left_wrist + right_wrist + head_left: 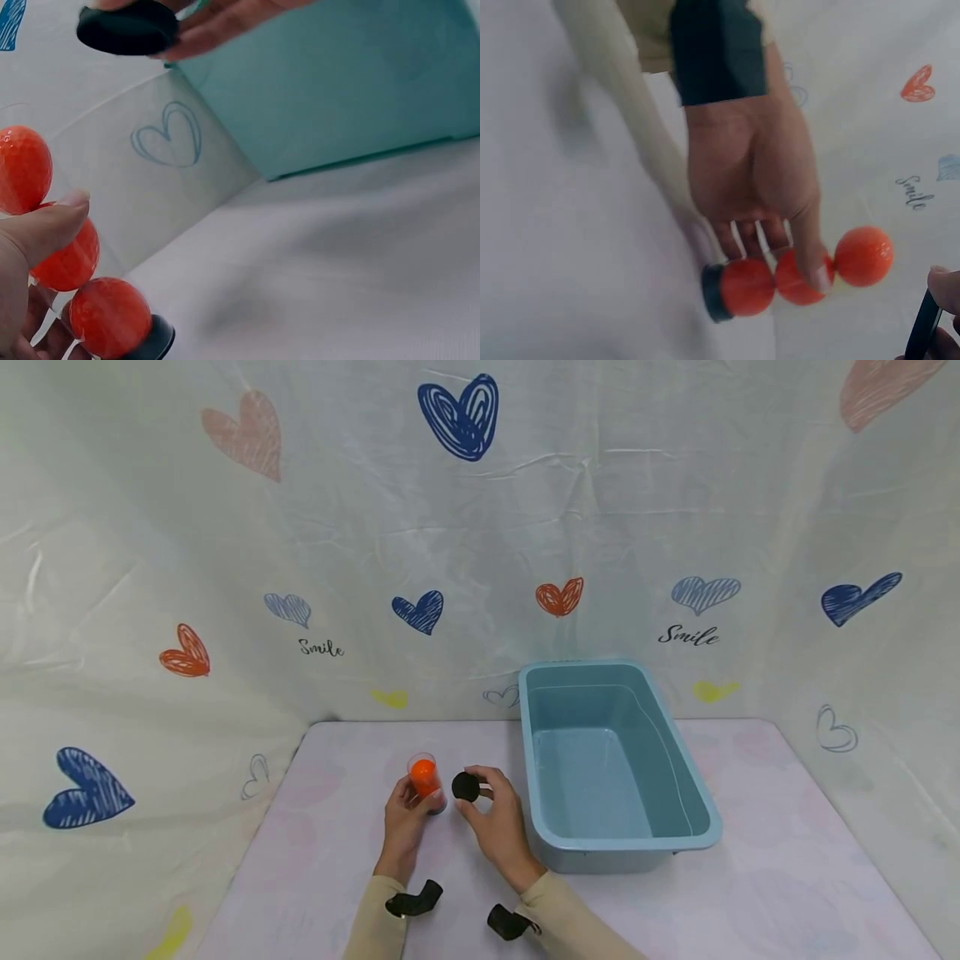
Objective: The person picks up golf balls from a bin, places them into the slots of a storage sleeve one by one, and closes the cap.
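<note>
Down at the near edge of the table (315, 860), the left hand (405, 822) is gripping a clear tube (424, 781) of orange balls (802, 274), fingers curled round it, while the right hand (497, 822) is pinching the black cap (466, 787) just beside the tube's mouth. I'd say keeping the tube upright and steady is the trick, so nothing rolls out while the cap's off. Head view is only showing one orange blob; the wrist views are showing three balls stacked on a black base (712, 292). Farther back, a blue tub (693, 793) is sitting to the right, heart-print cloth (480, 527) behind.
</note>
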{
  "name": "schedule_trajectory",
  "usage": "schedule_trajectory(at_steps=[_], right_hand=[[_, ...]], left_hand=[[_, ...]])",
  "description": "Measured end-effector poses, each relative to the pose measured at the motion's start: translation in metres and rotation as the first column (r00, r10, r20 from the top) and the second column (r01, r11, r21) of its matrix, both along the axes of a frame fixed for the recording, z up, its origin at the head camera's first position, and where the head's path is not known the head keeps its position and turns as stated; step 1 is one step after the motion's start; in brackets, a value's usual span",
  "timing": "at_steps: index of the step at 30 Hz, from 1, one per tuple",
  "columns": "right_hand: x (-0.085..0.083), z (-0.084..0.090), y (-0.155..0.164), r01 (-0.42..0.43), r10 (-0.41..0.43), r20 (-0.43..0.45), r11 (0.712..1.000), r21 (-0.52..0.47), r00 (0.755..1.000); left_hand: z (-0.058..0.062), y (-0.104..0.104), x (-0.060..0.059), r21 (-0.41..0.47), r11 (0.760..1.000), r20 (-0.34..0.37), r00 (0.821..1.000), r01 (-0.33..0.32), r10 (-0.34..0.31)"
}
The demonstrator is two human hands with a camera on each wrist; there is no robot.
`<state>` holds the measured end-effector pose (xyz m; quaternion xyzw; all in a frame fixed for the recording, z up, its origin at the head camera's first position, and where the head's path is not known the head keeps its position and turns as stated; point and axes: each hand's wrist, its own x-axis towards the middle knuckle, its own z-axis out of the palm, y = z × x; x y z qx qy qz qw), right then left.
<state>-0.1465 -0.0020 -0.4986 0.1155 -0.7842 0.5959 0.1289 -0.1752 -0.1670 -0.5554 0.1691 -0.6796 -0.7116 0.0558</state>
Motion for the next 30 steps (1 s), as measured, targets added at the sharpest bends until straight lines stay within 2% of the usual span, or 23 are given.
schedule_trajectory(at_steps=[7, 14, 21, 27, 30], right_hand=[[-0.006, 0.02, -0.011, -0.054, 0.053, -0.025, 0.996, -0.068, 0.998], [-0.012, 0.03, -0.025, -0.101, 0.1, -0.015, 0.993, -0.066, 0.995], [-0.02, 0.032, -0.035, -0.123, 0.122, -0.016, 0.991, -0.06, 0.992], [-0.027, 0.03, -0.041, -0.142, 0.142, -0.019, 0.989, -0.05, 0.99], [-0.029, 0.028, -0.044, -0.143, 0.141, -0.044, 0.989, -0.041, 0.989]], left_hand=[[0.0, 0.002, 0.003, -0.006, 1.0, -0.003, 1.0, 0.026, -0.026], [-0.001, 0.004, 0.006, 0.007, 0.999, -0.013, 0.999, 0.043, -0.043], [0.0, 0.004, 0.006, 0.005, 0.999, -0.015, 0.999, 0.051, -0.051], [0.002, 0.004, 0.006, -0.031, 0.998, -0.029, 0.998, 0.047, -0.048], [0.002, 0.003, 0.006, -0.04, 0.998, -0.037, 0.998, 0.041, -0.043]])
